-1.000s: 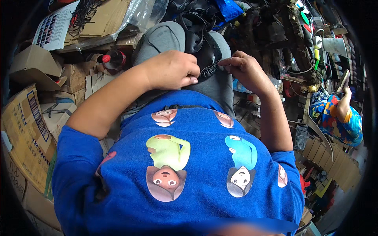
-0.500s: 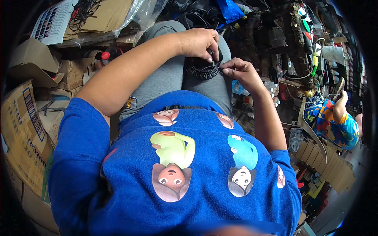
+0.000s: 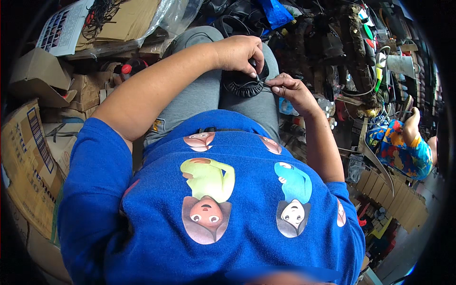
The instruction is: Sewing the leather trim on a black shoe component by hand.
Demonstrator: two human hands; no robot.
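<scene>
"Both hands meet just past your waist, at twelve o'clock from the middle of the view. Your left hand (image 3: 240,54) curls over the far side of the black leather-like piece (image 3: 244,90), fingertips drawn close together; what they grip can't be told from here."

"And your right hand (image 3: 292,91), at the piece's three o'clock?"

"There your thumb and forefinger pinch a thin strand (image 3: 265,83) right beside the rim. Whether it is thread or a slim tool is too small to tell."

"Where does the piece sit?"

"On your right thigh, against your grey trousers (image 3: 194,97), with its puckered edge toward you, at six o'clock."

"How should it handle for you?"

"Light, most likely, and soft at those puckers, so it would fold rather than stand up to a push. Its dark surface may be a bit slick. Take it by the gathered rim at seven or eight o'clock, clear of the strand, and pull gently: the strand looks the more delicate of the two."

"What lies farther out from you?"

"A red-capped bottle (image 3: 127,69) at ten o'clock, blue plastic (image 3: 277,15) between twelve and one, and a person in bright patterned clothing (image 3: 401,151) at three."
</scene>
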